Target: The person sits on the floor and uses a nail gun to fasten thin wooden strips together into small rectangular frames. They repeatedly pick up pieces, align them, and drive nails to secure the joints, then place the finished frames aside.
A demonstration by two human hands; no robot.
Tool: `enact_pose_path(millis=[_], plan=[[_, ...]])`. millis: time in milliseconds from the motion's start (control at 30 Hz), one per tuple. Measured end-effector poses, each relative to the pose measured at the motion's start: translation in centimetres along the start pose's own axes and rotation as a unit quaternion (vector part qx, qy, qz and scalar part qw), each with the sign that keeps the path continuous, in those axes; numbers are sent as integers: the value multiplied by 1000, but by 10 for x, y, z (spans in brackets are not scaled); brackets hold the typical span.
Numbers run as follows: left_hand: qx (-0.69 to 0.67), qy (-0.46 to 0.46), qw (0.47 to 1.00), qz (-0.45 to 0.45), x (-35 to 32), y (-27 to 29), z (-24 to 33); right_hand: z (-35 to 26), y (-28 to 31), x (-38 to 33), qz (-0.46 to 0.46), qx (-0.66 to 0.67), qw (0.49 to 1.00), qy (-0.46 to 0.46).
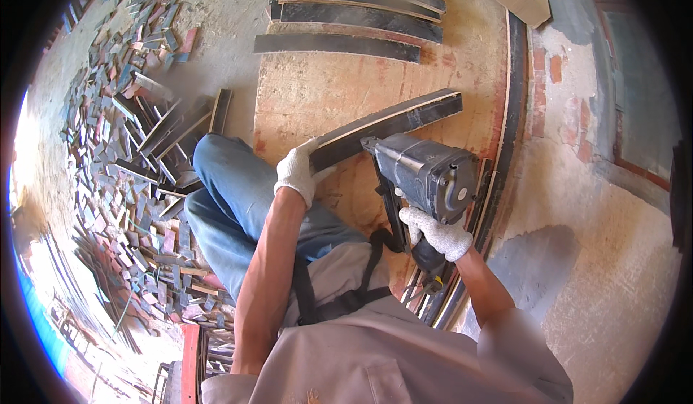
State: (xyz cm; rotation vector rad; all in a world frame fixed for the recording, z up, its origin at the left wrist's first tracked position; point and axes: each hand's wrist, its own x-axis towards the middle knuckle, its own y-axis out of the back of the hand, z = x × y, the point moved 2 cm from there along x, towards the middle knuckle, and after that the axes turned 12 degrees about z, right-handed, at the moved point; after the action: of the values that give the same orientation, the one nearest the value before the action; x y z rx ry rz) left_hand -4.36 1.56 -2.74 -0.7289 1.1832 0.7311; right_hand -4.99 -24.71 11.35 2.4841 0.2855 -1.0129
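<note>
Open room on the wooden board (296, 97) lies beyond the left-hand fingers, between the held strip and the dark loose strips (339, 45) farther out. The board's left edge runs just left of those fingers; its right edge, lined by a long dark rail (515, 79), passes to the right of the right-hand fingers. Scattered offcuts (108, 144) crowd the floor well left of the left fingers. The gloved left hand (295, 172) is clenched on the near end of a dark-faced wood strip (397, 125), which extends from those fingers away and to the right. The gloved right hand (437, 232) grasps the handle of a nail gun (429, 173); its body sits ahead of those fingers, nose beside the strip, contact undetermined.
</note>
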Motion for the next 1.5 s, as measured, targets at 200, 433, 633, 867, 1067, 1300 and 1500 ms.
enact_pose_path(millis=[200,433,633,867,1067,1300,1500], plan=[[10,-7,1000,13,-2,-1,-1,-6,-12,-1,-32,-21,998,41],[-25,4,999,27,4,0,-2,-1,-22,6,-61,-80,991,83],[-1,-9,1000,4,1,-2,-1,19,-18,19,-69,-137,963,221],[14,-7,1000,24,0,-2,-1,3,-33,6,-90,-172,979,65],[22,-72,996,-46,29,15,-7,16,-29,-1,-86,-178,977,80],[43,-251,965,64,-7,91,124,21,-69,-17,135,-267,930,215],[99,-505,827,227,-48,317,249,10,-58,23,42,-223,919,321]])
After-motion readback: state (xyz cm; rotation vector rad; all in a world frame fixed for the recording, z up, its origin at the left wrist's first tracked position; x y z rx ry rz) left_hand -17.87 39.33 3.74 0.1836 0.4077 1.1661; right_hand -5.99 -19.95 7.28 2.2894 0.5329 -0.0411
